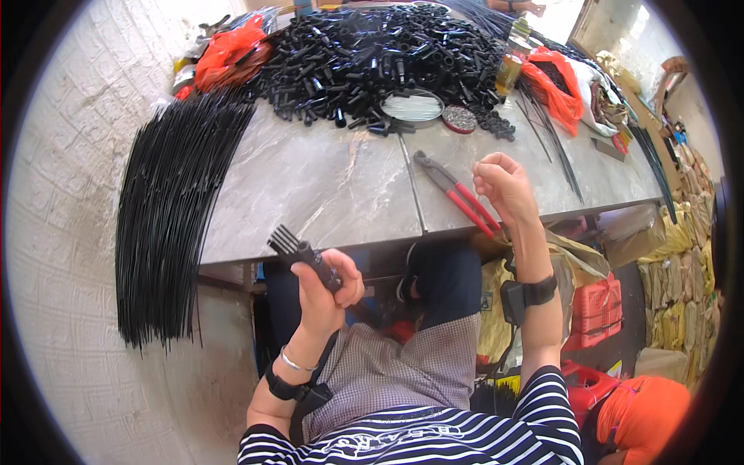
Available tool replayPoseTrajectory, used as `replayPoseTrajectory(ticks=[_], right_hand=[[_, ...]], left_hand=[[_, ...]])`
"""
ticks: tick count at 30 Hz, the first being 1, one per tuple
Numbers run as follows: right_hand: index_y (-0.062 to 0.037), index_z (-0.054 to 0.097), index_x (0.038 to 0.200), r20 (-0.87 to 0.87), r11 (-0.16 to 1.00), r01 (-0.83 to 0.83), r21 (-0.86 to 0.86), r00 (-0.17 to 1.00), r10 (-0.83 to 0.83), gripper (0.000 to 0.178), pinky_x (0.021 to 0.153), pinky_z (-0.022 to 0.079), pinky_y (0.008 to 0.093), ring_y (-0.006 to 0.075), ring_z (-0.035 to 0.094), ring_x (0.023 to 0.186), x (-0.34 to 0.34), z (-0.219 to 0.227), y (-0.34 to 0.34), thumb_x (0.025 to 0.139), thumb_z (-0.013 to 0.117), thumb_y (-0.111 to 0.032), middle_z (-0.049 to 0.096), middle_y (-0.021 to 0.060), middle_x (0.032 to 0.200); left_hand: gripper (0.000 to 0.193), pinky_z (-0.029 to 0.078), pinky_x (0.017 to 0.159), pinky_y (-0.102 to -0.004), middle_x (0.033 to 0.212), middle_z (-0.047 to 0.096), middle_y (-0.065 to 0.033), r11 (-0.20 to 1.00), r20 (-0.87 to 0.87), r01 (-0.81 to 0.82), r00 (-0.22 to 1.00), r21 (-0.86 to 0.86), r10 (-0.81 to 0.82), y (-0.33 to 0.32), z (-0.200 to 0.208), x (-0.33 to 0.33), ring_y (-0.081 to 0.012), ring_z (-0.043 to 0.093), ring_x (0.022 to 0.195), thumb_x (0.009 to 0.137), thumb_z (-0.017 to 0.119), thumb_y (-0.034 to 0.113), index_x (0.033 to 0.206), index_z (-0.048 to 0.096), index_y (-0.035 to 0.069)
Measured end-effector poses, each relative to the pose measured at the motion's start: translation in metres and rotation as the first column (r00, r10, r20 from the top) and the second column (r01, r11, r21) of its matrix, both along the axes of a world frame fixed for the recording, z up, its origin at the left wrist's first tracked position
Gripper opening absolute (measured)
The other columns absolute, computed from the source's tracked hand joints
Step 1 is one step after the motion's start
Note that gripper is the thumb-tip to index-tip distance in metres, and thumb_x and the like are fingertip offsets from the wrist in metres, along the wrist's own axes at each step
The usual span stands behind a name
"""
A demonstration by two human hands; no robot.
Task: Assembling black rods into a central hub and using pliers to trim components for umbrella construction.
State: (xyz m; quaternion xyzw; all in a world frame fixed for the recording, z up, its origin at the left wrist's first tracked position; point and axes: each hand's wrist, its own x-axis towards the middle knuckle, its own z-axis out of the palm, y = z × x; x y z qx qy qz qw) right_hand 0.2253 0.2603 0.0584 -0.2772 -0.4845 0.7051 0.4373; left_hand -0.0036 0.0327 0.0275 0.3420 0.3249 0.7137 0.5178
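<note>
My left hand (324, 285) is closed round a black tubular piece (307, 256), just off the near table edge. Several thin dark rods with pale glints stick out of its upper end, side by side. My right hand (505, 184) is raised over the table with fingers curled into a pinch; whatever may be between them is too small to make out. Beside it lies a pair of cutting pliers (459, 194) with red handles, its dark jaws pointing away from me. A round dish of thin white sticks (413, 107) and a red-rimmed tin of small metal bits (459, 118) stand farther back.
A large heap of black tubular parts (372, 58) covers the back of the table (310, 178). Long black rods (174, 209) overhang its left edge. Orange-red bags (232, 54) flank the heap. At lower right are a pink-red crate (597, 310) and a person in orange (643, 418).
</note>
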Motion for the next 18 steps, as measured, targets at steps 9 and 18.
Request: replayPoseTrajectory(ticks=[9,18], right_hand=[[0.0031,0.065,0.101,0.057,0.997,-0.041,0.064,0.998,0.037,0.015,0.064,0.057,0.025,0.0137,0.066,0.071,-0.015,0.007,-0.067,0.087,0.062,-0.002,0.067,0.0098,0.086],[0.0043,0.063,0.103,-0.227,0.972,-0.232,-0.029,0.949,0.22,0.016,0.067,0.059,0.0289,0.0174,0.067,0.077,-0.048,-0.001,-0.122,0.09,0.059,-0.004,0.066,0.0122,0.091]], left_hand=[[0.076,0.025,0.041,-0.0251,0.045,0.032,0.0041,0.998,-0.002,-0.06,0.998,0.027,0.06,-0.012,0.002,-0.003,-0.0082,0.03,0.04,0.085,0.028,0.075,0.079,0.053,0.003],[0.076,0.026,0.042,-0.0241,0.046,0.033,0.0037,0.997,-0.01,-0.072,0.997,0.029,0.072,-0.008,0.005,0.0,-0.0082,0.031,0.04,0.084,0.029,0.075,0.079,0.055,0.004]])
